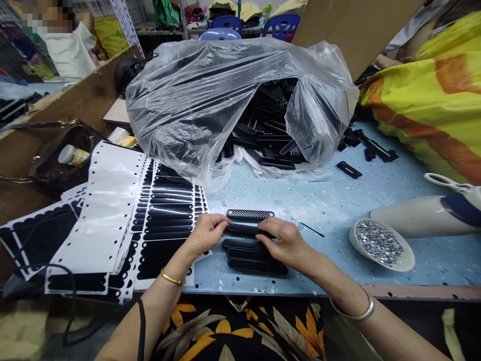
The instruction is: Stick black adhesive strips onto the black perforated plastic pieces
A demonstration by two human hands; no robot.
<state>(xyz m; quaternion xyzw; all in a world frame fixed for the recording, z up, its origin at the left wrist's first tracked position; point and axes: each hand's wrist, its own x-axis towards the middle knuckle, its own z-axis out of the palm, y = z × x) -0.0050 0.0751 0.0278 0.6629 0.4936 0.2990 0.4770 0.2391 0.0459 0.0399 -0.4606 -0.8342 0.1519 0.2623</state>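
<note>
A black strip (244,229) with rounded ends lies level between my two hands. My left hand (206,233) pinches its left end between thumb and index finger. Around its right end, the thumb and fingers of my right hand (283,240) are closed. Just beyond it lies a black piece with a patterned, mesh-like face (250,214) and a small bright ring at each end. Nearer to me, several similar black strips (250,254) lie side by side on the blue speckled table (319,190), partly under my right hand.
Sheets of black stickers (169,215) cover the left side. A plastic bag (188,95) of black parts stands behind. At right are a bowl of metal bits (409,258), white-handled scissors (447,181) and a yellow sack (424,105). A person (71,50) is at upper left.
</note>
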